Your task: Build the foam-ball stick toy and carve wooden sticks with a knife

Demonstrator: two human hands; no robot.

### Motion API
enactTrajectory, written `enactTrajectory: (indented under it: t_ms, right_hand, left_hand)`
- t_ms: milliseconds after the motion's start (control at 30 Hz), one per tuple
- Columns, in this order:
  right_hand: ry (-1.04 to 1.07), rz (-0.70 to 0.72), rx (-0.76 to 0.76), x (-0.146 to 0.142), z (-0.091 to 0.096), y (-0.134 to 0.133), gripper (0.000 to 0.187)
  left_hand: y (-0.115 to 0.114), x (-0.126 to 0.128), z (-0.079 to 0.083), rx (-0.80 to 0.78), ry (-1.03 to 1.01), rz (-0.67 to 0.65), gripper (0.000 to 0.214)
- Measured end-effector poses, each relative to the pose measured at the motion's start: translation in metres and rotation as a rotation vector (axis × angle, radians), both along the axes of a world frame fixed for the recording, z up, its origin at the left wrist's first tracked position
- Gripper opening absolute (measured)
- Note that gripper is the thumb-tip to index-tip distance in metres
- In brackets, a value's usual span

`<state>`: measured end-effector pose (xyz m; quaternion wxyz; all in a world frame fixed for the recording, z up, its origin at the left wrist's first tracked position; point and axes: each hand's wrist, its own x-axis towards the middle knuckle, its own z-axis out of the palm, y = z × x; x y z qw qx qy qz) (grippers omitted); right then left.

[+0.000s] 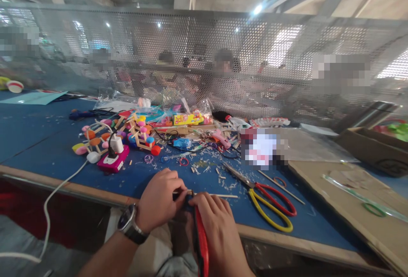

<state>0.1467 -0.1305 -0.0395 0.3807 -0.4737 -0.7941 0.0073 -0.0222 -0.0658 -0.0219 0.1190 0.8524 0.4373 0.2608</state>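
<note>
My left hand (162, 200), with a watch (127, 219) on its wrist, is at the table's front edge. Its thumb and forefinger pinch the end of a thin wooden stick (223, 196), which runs to the right past my other hand. Closed around a red-and-black handled tool (201, 238) is my right hand (218, 221). The tool's dark head meets the stick between my hands; its exact kind is hidden by my fingers. Large scissors (270, 202) with one red and one yellow handle lie to the right, blades slightly apart.
Wood scraps (204, 166) litter the blue table (41, 141). Wooden frames with coloured pompoms (140, 134) stand at left beside a magenta power adapter (113, 160) with a white cord. Plastic packets (191, 118) pile behind. Cardboard (334, 196) lies right. A perforated metal screen (204, 47) rises at the back.
</note>
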Motion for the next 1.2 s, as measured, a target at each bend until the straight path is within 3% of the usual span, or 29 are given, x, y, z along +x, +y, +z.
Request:
enactTrajectory:
  t_ms: [367,533,733,1000,1200]
  right_hand:
    - [0.021,0.026,0.033,0.001,-0.005,-0.009,0.020]
    - [0.128,-0.077,0.116,0.004,-0.018,-0.004,0.020]
    - [0.052,-0.024,0.035,0.007,-0.018,0.002,0.015]
    - [0.196,0.016,0.089,0.006,-0.023,-0.001,0.014]
    - [0.212,-0.047,0.084,0.011,-0.019,0.004,0.014]
  left_hand:
    - [-0.001,0.002,0.005,-0.029,0.020,0.017,0.020]
    - [-0.001,0.001,0.003,-0.036,0.016,0.011,0.018]
    - [-0.001,0.002,0.003,-0.020,0.012,0.032,0.016]
    - [0.000,0.001,0.004,-0.013,0.004,0.023,0.018]
    - [-0.001,0.001,0.003,-0.017,0.009,0.026,0.018]
